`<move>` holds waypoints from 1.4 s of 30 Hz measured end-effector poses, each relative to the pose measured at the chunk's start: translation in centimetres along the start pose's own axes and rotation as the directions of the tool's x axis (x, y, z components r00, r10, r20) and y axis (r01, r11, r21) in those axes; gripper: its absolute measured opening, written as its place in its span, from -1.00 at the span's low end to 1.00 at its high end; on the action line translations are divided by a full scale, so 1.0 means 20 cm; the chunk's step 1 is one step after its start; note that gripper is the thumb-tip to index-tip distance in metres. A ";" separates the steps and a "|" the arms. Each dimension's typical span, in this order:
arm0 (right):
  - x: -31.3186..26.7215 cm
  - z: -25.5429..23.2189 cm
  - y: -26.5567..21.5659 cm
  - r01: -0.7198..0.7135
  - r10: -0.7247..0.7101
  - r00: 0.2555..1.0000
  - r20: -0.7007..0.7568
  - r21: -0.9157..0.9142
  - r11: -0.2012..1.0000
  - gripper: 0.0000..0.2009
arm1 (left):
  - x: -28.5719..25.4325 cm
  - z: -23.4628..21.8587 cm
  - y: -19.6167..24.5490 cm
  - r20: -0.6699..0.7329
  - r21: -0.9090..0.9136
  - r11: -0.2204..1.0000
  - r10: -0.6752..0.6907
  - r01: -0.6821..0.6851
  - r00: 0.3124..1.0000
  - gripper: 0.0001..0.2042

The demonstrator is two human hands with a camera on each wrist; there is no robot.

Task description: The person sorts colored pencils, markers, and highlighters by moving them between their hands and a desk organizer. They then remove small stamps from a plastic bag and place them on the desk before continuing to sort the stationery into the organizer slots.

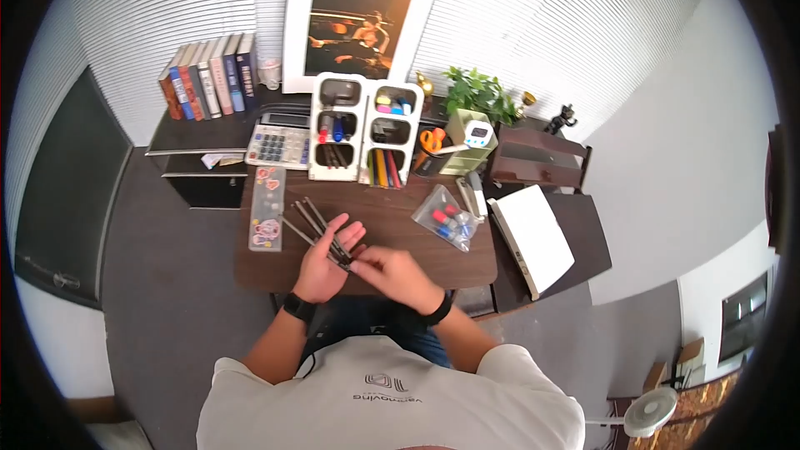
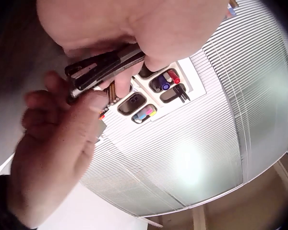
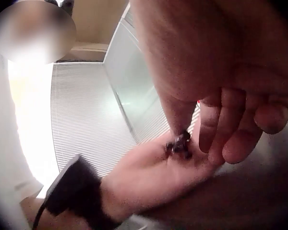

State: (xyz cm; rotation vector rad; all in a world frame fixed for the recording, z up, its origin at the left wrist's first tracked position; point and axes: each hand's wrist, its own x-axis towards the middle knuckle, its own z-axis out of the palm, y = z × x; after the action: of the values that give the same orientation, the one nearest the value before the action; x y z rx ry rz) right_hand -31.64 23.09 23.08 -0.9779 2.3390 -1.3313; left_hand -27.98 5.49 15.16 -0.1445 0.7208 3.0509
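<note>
In the head view my left hand (image 1: 319, 273) is palm up over the front of the desk, holding several slim dark pens (image 1: 305, 215) under its thumb. Their far ends fan out toward the back left. My right hand (image 1: 394, 272) comes in from the right, its thumb and index finger pinching the near ends of the pens. The left wrist view shows the black pens (image 2: 105, 67) bundled close together, with the right-hand fingers at their ends. In the right wrist view, the pen ends (image 3: 181, 145) lie against the left palm, beneath the right fingertips.
Two white organizers (image 1: 363, 129) with markers and pencils stand at the back. A stickered clear case (image 1: 267, 208) lies left of the hands; a zip bag (image 1: 448, 218) of colored items and a stapler (image 1: 474, 194) lie right. A calculator (image 1: 278, 146) and pen cup (image 1: 428, 165) flank the organizers.
</note>
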 end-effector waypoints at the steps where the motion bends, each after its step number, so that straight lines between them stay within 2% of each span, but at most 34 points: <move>1: -0.06 0.04 0.03 -0.033 0.033 0.999 -0.008 0.032 0.999 -0.78 | -0.01 0.03 0.01 -0.003 0.032 0.999 -0.022 0.022 1.000 -0.49; 3: -0.13 0.07 0.07 -0.002 0.003 0.999 -0.049 0.006 1.000 -0.78 | -0.01 0.04 0.01 0.053 0.161 0.986 -0.052 0.043 0.997 -0.49; 5: -0.16 0.05 0.08 -0.055 0.060 0.995 -0.082 0.059 0.997 -0.78 | -0.01 0.05 0.00 0.089 0.166 0.985 -0.058 0.042 0.994 -0.49; 7: -0.16 0.03 0.08 -0.016 0.030 0.963 -0.267 0.057 0.998 -0.77 | -0.01 0.03 0.00 0.087 0.207 0.977 -0.079 0.059 0.993 -0.51; 9: -0.14 -0.01 0.07 0.022 0.000 0.941 -0.337 0.062 0.998 -0.77 | -0.01 0.02 0.00 0.089 0.243 0.968 -0.081 0.057 0.993 -0.52; 11: -0.11 -0.05 0.04 0.111 -0.083 0.900 -0.429 0.040 0.993 -0.76 | -0.01 0.02 0.00 0.040 0.112 0.992 -0.058 0.053 0.998 -0.55; 13: -0.08 -0.12 -0.03 0.090 -0.031 0.905 -0.423 0.121 0.989 -0.76 | -0.01 0.01 0.01 0.026 0.101 0.994 -0.051 0.049 0.998 -0.56; 15: -0.02 -0.19 -0.09 0.247 -0.139 0.845 -0.517 0.146 0.958 -0.78 | -0.01 -0.01 0.01 0.000 0.062 0.997 -0.043 0.043 0.999 -0.56; 16: 0.04 -0.23 -0.13 0.315 -0.218 0.795 -0.566 0.078 0.946 -0.78 | 0.00 -0.01 0.01 0.029 0.061 0.997 -0.038 0.036 0.999 -0.56; 19: 0.28 -0.37 -0.24 0.436 -0.377 0.647 -0.663 -0.084 0.896 -0.82 | -0.02 0.07 0.02 -0.064 0.097 0.993 -0.061 0.067 0.996 -0.57; 21: 0.45 -0.42 -0.35 0.402 -0.442 0.619 -0.649 -0.222 0.888 -0.82 | -0.02 0.06 0.02 -0.051 0.107 0.991 -0.071 0.077 0.996 -0.57; 23: 0.69 -0.42 -0.26 0.444 -0.631 0.541 -0.556 -0.448 0.776 -0.80 | -0.01 0.03 0.02 -0.033 0.118 0.989 -0.088 0.092 0.996 -0.57; 24: 0.78 -0.40 -0.23 0.383 -0.589 0.622 -0.517 -0.455 0.804 -0.79 | -0.01 0.01 0.02 -0.013 0.114 0.989 -0.093 0.094 0.996 -0.58; 25: 0.86 -0.37 -0.22 0.342 -0.587 0.643 -0.491 -0.502 0.795 -0.78 | -0.01 0.01 0.02 0.007 0.111 0.989 -0.098 0.097 0.995 -0.58; 27: 0.95 -0.32 -0.21 0.284 -0.477 0.760 -0.442 -0.435 0.855 -0.76 | -0.02 0.02 0.03 -0.003 0.114 0.989 -0.091 0.091 0.996 -0.58; 29: 1.03 -0.27 -0.18 0.287 -0.398 0.809 -0.432 -0.299 0.910 -0.71 | -0.01 -0.01 0.02 0.015 0.061 0.993 -0.103 0.101 0.995 -0.58; 32: 0.98 -0.24 -0.17 0.275 -0.355 0.832 -0.427 -0.239 0.931 -0.53 | -0.01 -0.02 0.02 0.004 0.072 0.992 -0.101 0.101 0.995 -0.58; 33: 0.90 -0.23 -0.23 0.273 -0.340 0.834 -0.435 -0.209 0.939 -0.54 | 0.00 -0.02 0.03 0.002 0.066 0.992 -0.109 0.108 0.994 -0.57; 35: 0.71 -0.20 -0.25 0.369 -0.374 0.808 -0.456 -0.105 0.924 -0.60 | -0.01 -0.01 0.03 0.032 0.031 0.994 -0.102 0.101 0.994 -0.56; 37: 0.46 -0.15 -0.24 0.287 -0.279 0.894 -0.352 -0.031 0.958 -0.73 | 0.00 -0.01 0.02 0.063 -0.014 0.995 -0.097 0.098 0.993 -0.55; 39: 0.23 -0.12 -0.20 0.112 -0.092 0.983 -0.161 0.116 0.987 -0.82 | 0.01 -0.02 -0.01 0.082 -0.038 0.999 -0.017 0.020 0.997 -0.52; 41: 0.08 -0.03 -0.04 0.123 -0.130 0.979 -0.160 -0.057 0.991 -0.81 | 0.01 -0.01 -0.01 0.037 0.003 1.000 -0.014 0.014 0.999 -0.49; 42: 0.01 0.01 0.00 0.082 -0.081 0.984 -0.161 0.001 0.997 -0.78 | 0.00 0.02 0.00 0.014 0.060 0.998 -0.015 0.015 1.000 -0.50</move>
State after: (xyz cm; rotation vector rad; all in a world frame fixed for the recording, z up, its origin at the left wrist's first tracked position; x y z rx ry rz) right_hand -31.73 22.81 23.05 -1.0087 2.4321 -1.5021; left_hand -28.05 5.67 15.44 -0.1269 0.8048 3.0092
